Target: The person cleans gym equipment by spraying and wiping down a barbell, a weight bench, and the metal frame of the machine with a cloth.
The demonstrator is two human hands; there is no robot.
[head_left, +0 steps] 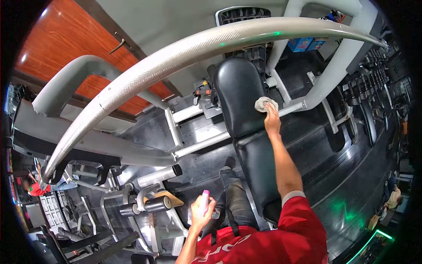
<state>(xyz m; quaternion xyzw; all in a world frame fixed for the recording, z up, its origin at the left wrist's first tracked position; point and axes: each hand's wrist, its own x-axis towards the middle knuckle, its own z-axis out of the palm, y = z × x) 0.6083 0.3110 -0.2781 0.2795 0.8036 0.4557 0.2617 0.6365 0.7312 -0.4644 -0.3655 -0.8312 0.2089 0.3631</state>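
Observation:
My right hand (272, 118) is closed on a pale, crumpled cloth (265, 104) at the right edge of the black padded backrest (239, 94). Below the backrest, the black seat pad (259, 169) runs toward my body. My left hand (201, 211) is wrapped round a bottle with a pink top (205, 196), held low and left of the bench. Its fingers hide much of the bottle.
A thick silver barbell (176, 55) curves across the view above the bench. Grey machine frames (79, 79) stand at left, with padded rollers (158, 204) below. Dumbbell racks (367, 83) are at right. Other people (37, 187) appear at the far left and right.

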